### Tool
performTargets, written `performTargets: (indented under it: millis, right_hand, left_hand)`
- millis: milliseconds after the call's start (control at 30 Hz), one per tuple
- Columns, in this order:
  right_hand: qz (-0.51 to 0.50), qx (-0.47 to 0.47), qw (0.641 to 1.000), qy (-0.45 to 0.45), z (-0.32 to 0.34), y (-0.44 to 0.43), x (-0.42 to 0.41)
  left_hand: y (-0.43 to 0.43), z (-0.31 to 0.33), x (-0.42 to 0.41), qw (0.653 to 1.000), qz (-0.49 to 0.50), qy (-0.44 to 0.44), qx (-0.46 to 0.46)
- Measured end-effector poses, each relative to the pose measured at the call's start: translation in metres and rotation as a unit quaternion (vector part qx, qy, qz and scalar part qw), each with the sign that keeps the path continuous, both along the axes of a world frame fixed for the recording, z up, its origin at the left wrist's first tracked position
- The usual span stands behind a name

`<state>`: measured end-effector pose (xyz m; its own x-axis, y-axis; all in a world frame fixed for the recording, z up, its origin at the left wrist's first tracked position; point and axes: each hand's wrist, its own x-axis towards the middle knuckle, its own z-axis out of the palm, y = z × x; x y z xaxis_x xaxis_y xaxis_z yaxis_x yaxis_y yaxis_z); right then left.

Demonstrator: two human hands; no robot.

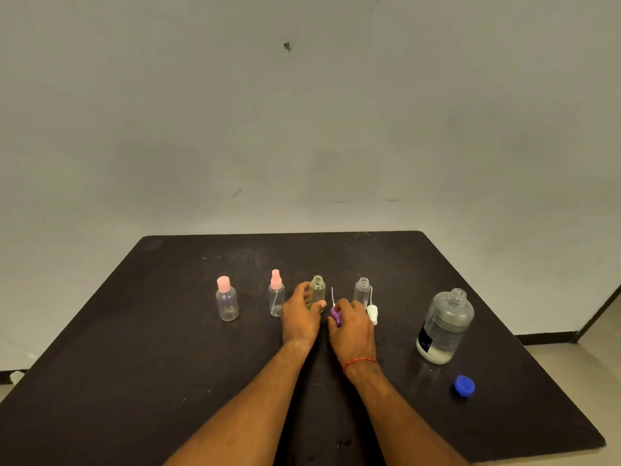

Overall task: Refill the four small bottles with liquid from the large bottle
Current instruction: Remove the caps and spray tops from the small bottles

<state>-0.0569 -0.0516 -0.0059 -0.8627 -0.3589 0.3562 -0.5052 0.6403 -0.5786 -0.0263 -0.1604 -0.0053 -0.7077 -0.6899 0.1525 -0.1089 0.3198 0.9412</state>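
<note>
left hand (pixel 300 317) curled round yellowish bottle (pixel 317 291) (uncapped) | right hand (pixel 353 327) pinches purple spray cap (pixel 336 316)

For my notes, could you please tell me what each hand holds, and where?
Left hand grips the yellowish bottle round its lower body; right hand holds the purple spray cap by its head.

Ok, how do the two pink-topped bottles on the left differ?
The far-left bottle is wider and rounder in the body; the second bottle is slimmer. The far-left bottle carries a plain round pink cap, the second bottle a narrower pink spray top. Both stand upright, clear-walled and closed.
</note>
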Motion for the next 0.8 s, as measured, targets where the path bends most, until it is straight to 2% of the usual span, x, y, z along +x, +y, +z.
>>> performTargets:
  millis: [433,800]
  right_hand:
    - [0.001,-0.019,1.0,0.004,0.0,0.002,0.0]
    - [0.021,-0.057,0.997,0.045,0.001,0.01,0.012]
  left_hand:
    - [0.004,0.001,0.007,1.0,0.014,0.007,-0.011]
    - [0.001,0.004,0.058,0.996,0.052,0.049,-0.056]
